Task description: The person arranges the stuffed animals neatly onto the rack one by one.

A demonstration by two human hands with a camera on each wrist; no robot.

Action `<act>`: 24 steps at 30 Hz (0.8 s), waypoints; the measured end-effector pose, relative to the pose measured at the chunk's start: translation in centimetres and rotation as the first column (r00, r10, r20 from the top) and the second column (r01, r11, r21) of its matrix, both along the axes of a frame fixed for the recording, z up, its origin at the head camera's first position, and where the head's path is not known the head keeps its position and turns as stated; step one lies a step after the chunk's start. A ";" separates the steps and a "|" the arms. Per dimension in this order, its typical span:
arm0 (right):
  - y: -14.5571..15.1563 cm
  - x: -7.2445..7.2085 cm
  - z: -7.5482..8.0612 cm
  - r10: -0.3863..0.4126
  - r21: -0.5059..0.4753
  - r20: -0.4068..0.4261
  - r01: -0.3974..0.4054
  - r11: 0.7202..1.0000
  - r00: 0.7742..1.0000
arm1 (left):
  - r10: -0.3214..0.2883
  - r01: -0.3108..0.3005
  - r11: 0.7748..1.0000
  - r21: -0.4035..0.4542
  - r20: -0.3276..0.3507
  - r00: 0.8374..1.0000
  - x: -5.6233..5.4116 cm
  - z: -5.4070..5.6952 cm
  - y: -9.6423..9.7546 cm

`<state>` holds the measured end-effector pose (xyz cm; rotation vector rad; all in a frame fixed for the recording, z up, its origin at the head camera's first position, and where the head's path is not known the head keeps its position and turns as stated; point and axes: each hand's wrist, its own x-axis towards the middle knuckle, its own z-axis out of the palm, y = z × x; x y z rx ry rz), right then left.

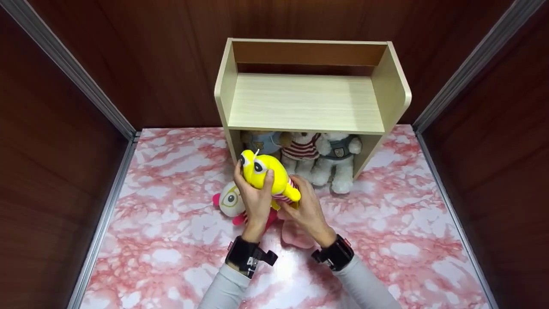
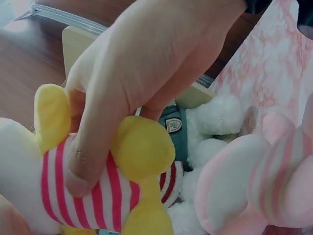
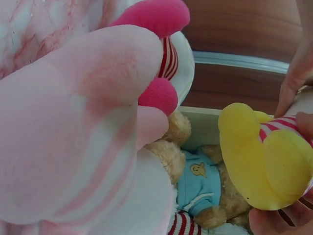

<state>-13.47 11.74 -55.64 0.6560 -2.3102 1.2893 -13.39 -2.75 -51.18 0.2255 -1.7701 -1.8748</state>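
Both hands hold a yellow plush toy (image 1: 270,171) with big eyes and a pink-and-white striped body, raised in front of the shelf unit. My left hand (image 1: 255,199) grips its head, with the thumb on one side and fingers on the other. My right hand (image 1: 311,210) holds the striped body from the right. The left wrist view shows a thumb lying across the stripes (image 2: 100,196). Below the hands lies a white-faced plush toy (image 1: 231,199) with glasses and pink limbs. Beside it is a pale pink plush toy (image 1: 296,234), partly hidden by the right hand.
The pale wooden shelf unit (image 1: 306,103) stands against the back wall. On its lower level sit a brown bear in a blue shirt (image 3: 198,178), a plush in red-and-white stripes (image 1: 302,148) and a white bear in a grey-green top (image 1: 339,150). Dark panels (image 1: 51,171) flank the marbled floor (image 1: 407,240).
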 end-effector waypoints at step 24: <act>2.2 1.1 3.3 -0.035 -0.299 0.396 0.165 0.940 0.917 | -0.309 0.315 0.947 0.064 -0.086 0.947 -0.7 -3.1 -2.2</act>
